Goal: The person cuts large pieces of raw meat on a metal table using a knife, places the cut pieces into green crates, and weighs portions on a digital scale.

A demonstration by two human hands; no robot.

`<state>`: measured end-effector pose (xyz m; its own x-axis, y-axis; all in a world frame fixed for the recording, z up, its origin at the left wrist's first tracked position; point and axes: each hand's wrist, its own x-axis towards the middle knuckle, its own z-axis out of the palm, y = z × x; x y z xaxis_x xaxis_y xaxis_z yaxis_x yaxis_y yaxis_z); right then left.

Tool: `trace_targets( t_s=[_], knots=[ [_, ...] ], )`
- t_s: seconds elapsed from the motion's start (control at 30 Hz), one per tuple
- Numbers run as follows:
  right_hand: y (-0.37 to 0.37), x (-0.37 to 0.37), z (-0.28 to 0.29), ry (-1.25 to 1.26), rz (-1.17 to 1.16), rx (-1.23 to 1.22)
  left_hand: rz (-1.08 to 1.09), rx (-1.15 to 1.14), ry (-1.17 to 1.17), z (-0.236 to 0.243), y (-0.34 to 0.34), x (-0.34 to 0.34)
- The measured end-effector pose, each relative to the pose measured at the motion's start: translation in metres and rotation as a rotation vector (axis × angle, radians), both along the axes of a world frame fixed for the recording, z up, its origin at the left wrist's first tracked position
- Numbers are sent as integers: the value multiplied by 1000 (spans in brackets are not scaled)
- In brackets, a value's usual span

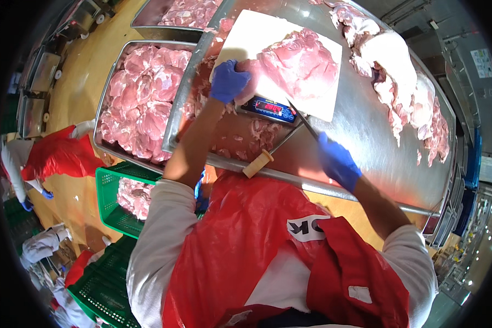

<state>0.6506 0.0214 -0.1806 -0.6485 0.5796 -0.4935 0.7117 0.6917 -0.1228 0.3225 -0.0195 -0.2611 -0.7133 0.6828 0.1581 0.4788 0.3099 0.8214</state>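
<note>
My left hand [229,81], in a blue glove, grips the edge of a pale pink piece of raw meat [250,81] at the left side of a white cutting board [243,30]. A larger slab of raw meat [306,63] lies on the board just to the right; I cannot tell whether the two are joined. The blue-gloved right hand [338,161] is closed round a knife [303,119], its blade pointing up and left toward the board's near edge. Under that edge sits a digital scale [268,108] with a lit red display.
A sharpening steel [258,164] with a cream handle lies at the metal table's [377,158] near edge. Large fatty cuts [391,54] cover its far right. Leftward stand a metal tub [103,104] of meat, another tub [139,21] and green crates [106,191]. Co-workers [60,153] are further left.
</note>
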Motion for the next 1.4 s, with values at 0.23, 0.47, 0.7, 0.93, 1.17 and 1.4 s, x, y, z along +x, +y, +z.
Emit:
trace_targets(
  t_s=[0.23,0.47,0.7,0.93,1.17,1.4],
  knots=[
    [-5,-124,-22,772,-211,-167,-459,51,-10,-10,-7,-18],
    [20,-200,-48,744,-290,165,-745,160,-26,-4,-1,-30],
    [-66,-119,-7,160,-397,-127,-588,-36,-253,-2,10,-85],
    [-55,-171,22,399,-257,154,-966,13,-124,16,-20,-55],
    [-9,-213,-24,436,-315,213,-1004,-185,-638,26,-38,-57],
    [-72,-123,-22,143,-376,-29,-840,245,-333,31,-10,-131]
  ],
)
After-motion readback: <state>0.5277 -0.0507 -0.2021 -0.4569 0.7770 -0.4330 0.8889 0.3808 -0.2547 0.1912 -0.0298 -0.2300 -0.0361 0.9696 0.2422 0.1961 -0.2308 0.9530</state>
